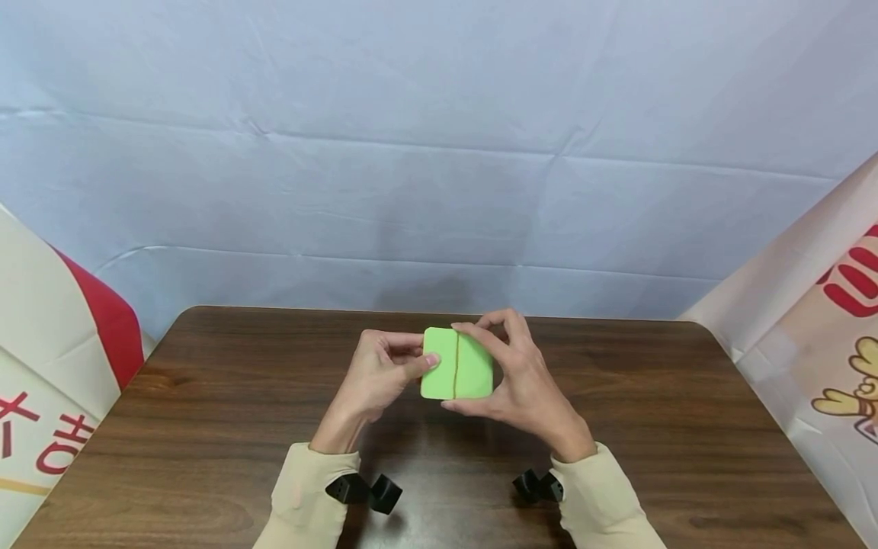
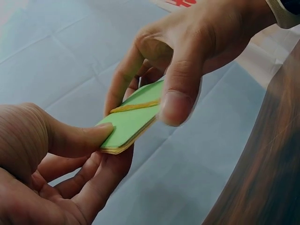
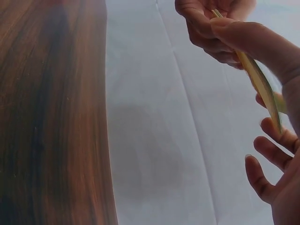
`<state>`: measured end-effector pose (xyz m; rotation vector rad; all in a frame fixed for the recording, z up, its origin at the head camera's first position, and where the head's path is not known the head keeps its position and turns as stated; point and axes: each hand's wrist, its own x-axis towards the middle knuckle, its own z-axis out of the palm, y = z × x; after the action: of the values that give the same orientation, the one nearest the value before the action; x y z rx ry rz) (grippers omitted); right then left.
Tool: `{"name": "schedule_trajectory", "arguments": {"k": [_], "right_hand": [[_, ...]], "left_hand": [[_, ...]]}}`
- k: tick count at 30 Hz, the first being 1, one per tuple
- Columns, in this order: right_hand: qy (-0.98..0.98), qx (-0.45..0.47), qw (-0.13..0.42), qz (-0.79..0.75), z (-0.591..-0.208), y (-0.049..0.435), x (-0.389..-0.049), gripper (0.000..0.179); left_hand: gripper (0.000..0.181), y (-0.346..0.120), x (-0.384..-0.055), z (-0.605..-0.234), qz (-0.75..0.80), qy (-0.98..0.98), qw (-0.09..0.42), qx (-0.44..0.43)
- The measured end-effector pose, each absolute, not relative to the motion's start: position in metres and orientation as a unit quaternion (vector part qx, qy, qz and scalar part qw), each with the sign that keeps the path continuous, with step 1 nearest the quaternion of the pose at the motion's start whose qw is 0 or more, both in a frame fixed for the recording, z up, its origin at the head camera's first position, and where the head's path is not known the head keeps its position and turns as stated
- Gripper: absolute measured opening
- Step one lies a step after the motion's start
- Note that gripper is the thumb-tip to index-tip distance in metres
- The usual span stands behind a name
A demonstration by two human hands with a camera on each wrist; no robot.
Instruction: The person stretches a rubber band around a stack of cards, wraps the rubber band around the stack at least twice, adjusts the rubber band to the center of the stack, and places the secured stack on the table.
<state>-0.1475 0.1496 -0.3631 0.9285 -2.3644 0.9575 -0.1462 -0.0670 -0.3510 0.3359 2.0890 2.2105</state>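
A thin stack of light green cards (image 1: 476, 374) with rounded corners is held up between both hands, over the table's far part. A yellowish rubber band (image 1: 456, 374) runs across its middle. My left hand (image 1: 377, 374) pinches the stack's left end, thumb on the green face and fingers behind. From the other side, my right hand (image 1: 521, 374) spans the stack, thumb at the lower edge and index finger at the upper, fingertips right at the band's ends. Yellowish layers show along the stack's edge (image 2: 133, 138) in the left wrist view. Seen edge-on by the right wrist camera, the stack (image 3: 258, 79) looks slightly bowed.
Below the hands lies a dark brown wooden table (image 1: 226, 427) with rounded far corners. A pale bluish cloth (image 1: 411, 152) hangs behind it. Printed banners flank the table, one at the left (image 1: 41, 366) and one at the right (image 1: 823, 335). Black wrist devices sit at both cuffs.
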Motion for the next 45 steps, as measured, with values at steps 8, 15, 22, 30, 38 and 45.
{"name": "schedule_trajectory", "arguments": {"k": [8,15,22,30,38,45], "right_hand": [[-0.853,0.339,0.203,0.340,-0.363,0.150,-0.148,0.091],[-0.852,0.349,0.197,0.336,-0.361,0.154,-0.148,0.096],[-0.864,0.340,0.181,0.323,-0.360,0.156,-0.149,0.103],[-0.880,0.320,0.160,0.313,-0.358,0.167,-0.151,0.098],[-0.886,0.292,0.107,0.344,-0.372,0.167,-0.157,0.089],[-0.893,0.276,0.035,0.353,-0.398,0.163,-0.167,0.089]], "left_hand": [[0.024,-0.069,-0.145,-0.349,0.718,0.685,0.062,0.108],[0.024,-0.070,-0.146,-0.348,0.715,0.687,0.064,0.111],[0.024,-0.072,-0.147,-0.348,0.708,0.693,0.069,0.117],[0.023,-0.077,-0.151,-0.352,0.710,0.692,0.076,0.106],[0.077,-0.091,-0.157,-0.358,0.565,0.794,0.039,0.220],[0.085,-0.095,-0.158,-0.373,0.362,0.900,0.004,0.243]]}}
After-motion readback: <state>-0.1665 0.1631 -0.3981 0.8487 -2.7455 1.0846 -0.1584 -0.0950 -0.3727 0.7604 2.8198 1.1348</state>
